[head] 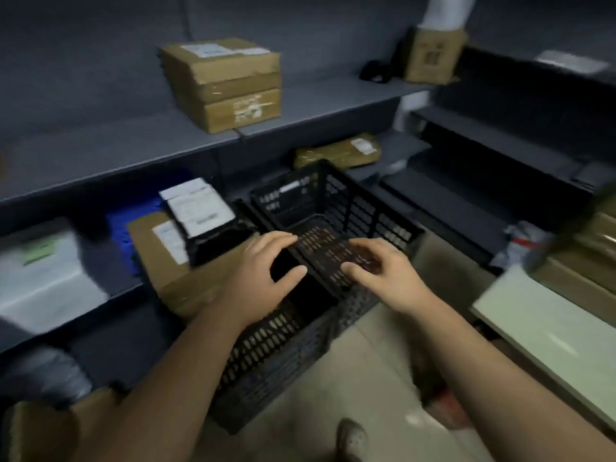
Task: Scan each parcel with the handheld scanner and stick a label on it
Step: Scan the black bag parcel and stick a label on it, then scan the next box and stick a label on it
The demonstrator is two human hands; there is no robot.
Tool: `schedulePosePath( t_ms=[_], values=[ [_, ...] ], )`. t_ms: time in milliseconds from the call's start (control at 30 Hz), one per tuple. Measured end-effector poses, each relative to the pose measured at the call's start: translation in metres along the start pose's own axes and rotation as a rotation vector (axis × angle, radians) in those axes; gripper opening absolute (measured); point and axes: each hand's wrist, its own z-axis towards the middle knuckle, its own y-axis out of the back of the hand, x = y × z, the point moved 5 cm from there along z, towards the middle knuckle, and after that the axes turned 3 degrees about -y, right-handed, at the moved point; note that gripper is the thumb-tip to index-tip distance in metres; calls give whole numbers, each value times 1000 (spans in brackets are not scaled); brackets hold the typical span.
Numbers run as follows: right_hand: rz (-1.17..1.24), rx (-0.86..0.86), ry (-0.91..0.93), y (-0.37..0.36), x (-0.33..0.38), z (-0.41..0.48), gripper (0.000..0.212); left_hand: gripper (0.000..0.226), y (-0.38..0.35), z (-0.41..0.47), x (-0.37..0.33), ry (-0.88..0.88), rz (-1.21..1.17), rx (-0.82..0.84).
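The left hand [263,268] and right hand [376,271], fingers curled, grip a black slotted crate [363,211]; at nine o'clock sits a brown, white-labelled parcel [146,261].

Open crate [363,211] – boxes [160,258] (left) alongside

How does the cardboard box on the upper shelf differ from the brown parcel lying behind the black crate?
The cardboard box is tall and square-edged; the brown parcel is flat, soft-looking and shiny-wrapped. The box sits on the upper shelf, the parcel a shelf lower, behind the black crate. Both are brown with white labels.
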Motion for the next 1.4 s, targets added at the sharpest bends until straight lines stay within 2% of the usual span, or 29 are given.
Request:
schedulePosePath(
  t_ms=[133, 400, 500, 700, 833, 933, 1100, 1400],
  values=[
    [-42, -209, -116, 76, -40, -81, 48, 50, -59, 16, -77, -200, -36, 118],
    [-121, -665, -474, 239, -136, -305, 46, 49, -216, 8, -299, -595, -169, 392],
    [-148, -750, -578, 280, -173, -380, 47, 51, -276, -9, -373, -679, -211, 458],
    [-162, -825, -691, 340, -249, -488, 56, 49, -380, -42, -489, -740, -241, 583],
    [-127, -861, -717, 374, -293, -525, 53, 49, -428, -47, -543, -760, -237, 602],
    [-115, -895, -744, 402, -320, -538, 60, 48, -457, -39, -573, -775, -234, 615],
    [-106, -921, -767, 448, -371, -543, 50, 47, -516, -8, -613, -815, -229, 640],
    [-162, -973, -896, 549, -460, -546, 51, 48, -628, 53, -709, -839, -272, 656]
  ],
)
